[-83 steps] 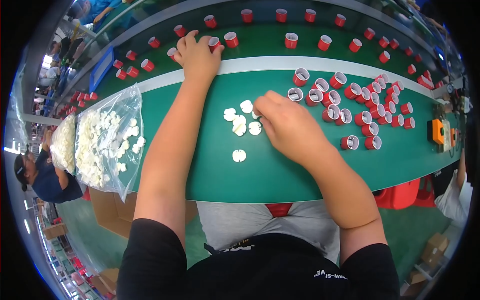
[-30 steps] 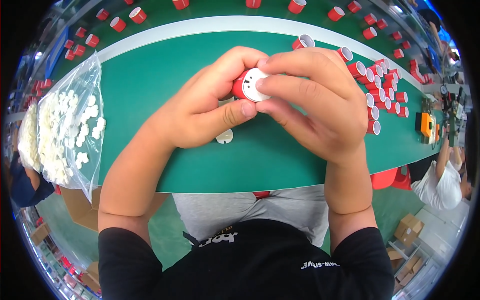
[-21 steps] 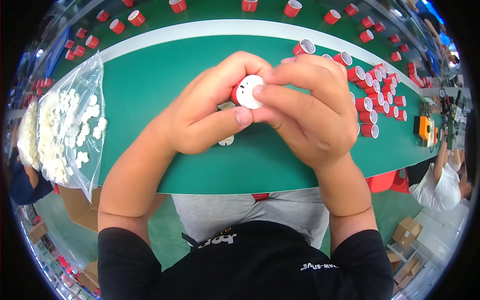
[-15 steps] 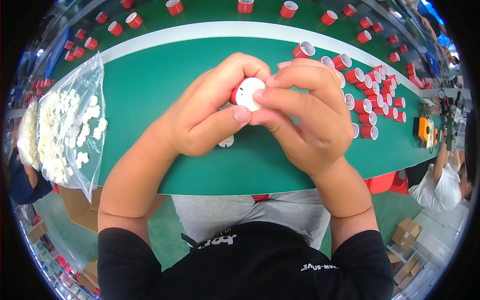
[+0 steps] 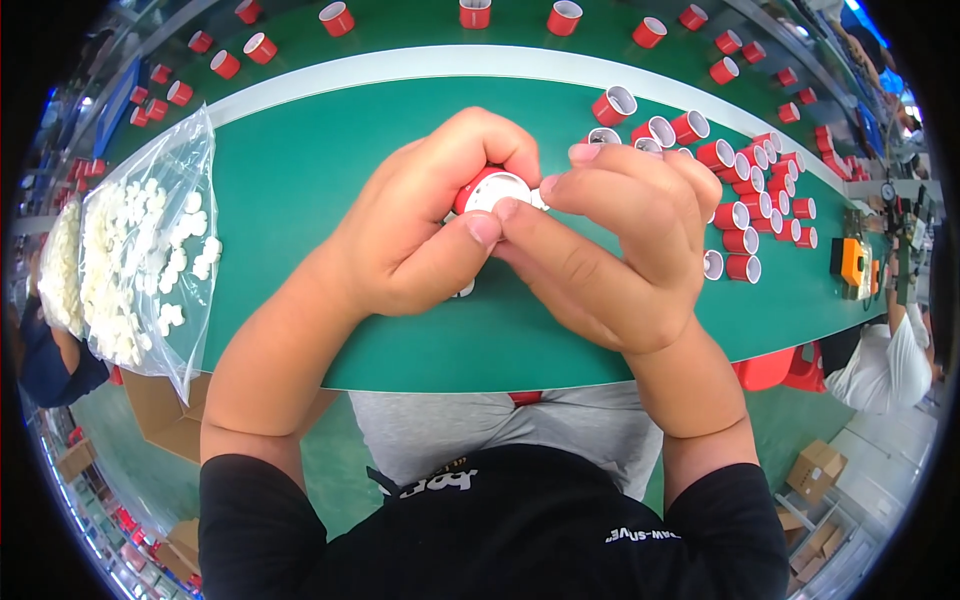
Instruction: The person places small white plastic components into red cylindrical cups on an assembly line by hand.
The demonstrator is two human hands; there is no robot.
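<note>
Over the middle of the table, my left hand [image 5: 405,225] is wrapped round a small red cup [image 5: 466,194], its thumb at the near edge. A white disc [image 5: 493,187] with small dark marks shows in the cup's mouth. My right hand [image 5: 630,235] is closed at the cup's right side; one fingertip presses on the disc's near edge, while the thumb is mostly hidden beneath. A small white bit [image 5: 538,199] sticks out by another right fingertip. Under my left hand a pale piece [image 5: 466,290] lies on the table, mostly covered.
Many red cups with white insides [image 5: 740,240] stand at right on the green table [image 5: 300,160]. A clear bag of small white plastic pieces [image 5: 150,260] lies at left. More red cups [image 5: 475,14] sit beyond the white strip [image 5: 400,64]. An orange device [image 5: 852,262] stands far right.
My right fingers have shifted lower on the cup and spread a little. The cup has tilted in my left hand, showing its white disc more edge-on. The small white bit has come into view.
</note>
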